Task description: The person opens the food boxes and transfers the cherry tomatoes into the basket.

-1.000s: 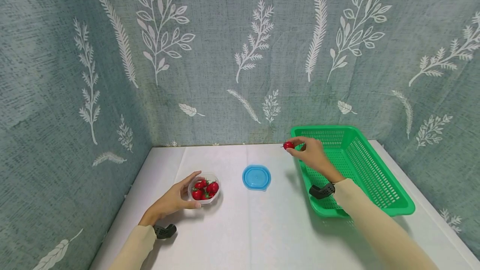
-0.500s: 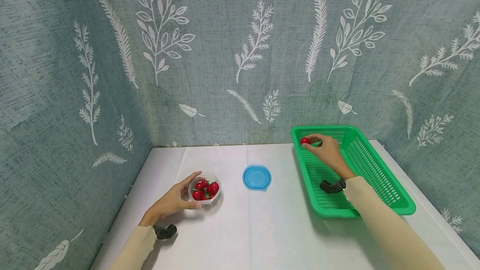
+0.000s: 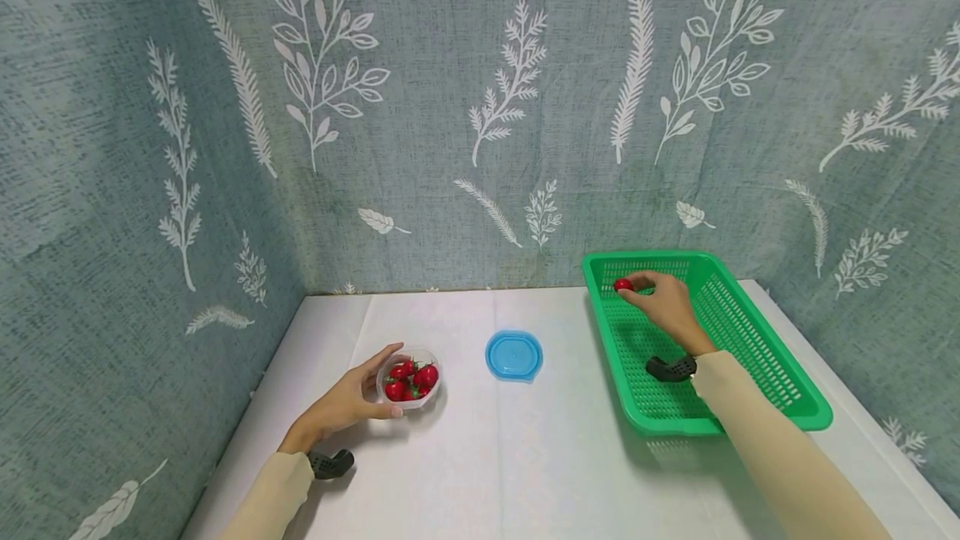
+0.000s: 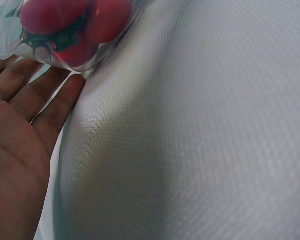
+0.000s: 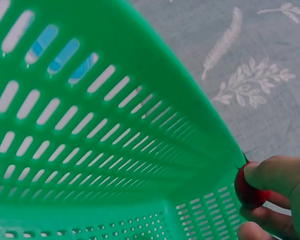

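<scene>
Beneath the right hand, which pinches a tomato (long axis unclear), lies the green basket; left hand, well apart, grips the clear tub.

One clear container: stood on the white tabletop, held red tomatoes with green stems; left hand curved about its left side. One single tomato: was pinched by the right hand near the far left corner of a green basket. One blue lid: lay between container and basket, touching neither. One grey-green curtain, white leaf print: hung behind and at left. Two black wristbands: were worn below cream sleeves.
</scene>
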Available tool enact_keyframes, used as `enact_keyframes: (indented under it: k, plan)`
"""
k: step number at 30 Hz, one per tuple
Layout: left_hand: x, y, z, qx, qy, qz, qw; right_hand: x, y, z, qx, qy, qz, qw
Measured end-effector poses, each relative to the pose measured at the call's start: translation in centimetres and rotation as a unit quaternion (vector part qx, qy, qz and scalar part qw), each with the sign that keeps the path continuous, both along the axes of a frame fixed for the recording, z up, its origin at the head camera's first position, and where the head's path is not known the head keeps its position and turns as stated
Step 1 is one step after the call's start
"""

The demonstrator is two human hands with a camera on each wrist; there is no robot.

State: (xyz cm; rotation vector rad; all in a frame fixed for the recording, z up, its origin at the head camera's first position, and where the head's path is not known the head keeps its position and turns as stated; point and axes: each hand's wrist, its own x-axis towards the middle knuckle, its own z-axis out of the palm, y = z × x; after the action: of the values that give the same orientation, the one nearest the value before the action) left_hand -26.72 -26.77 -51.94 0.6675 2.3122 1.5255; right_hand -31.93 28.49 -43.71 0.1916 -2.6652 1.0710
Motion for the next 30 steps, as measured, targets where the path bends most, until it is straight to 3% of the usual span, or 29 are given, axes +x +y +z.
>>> enact_keyframes:
  k: [6,16,23,30]
  plan:
    - [0.1,0.1,0.2,0.006,-0.007,0.001,1.0000,0.1,0.3,-0.2,-0.012,-0.030,-0.006,0.999]
    - [0.1,0.1,0.2,-0.001,-0.010,0.005,0.9999,0.1,0.3,-0.3,-0.019,-0.034,-0.009,0.999]
    - [0.0,0.0,0.2,-0.006,-0.007,0.009,0.9999,0.4,-0.9,0.6,-0.010,-0.013,0.017,1.000]
    - [0.0,0.1,0.1,-0.001,-0.009,0.003,1.0000,1.1,-3.3,1.3,0.009,-0.020,0.059,0.998]
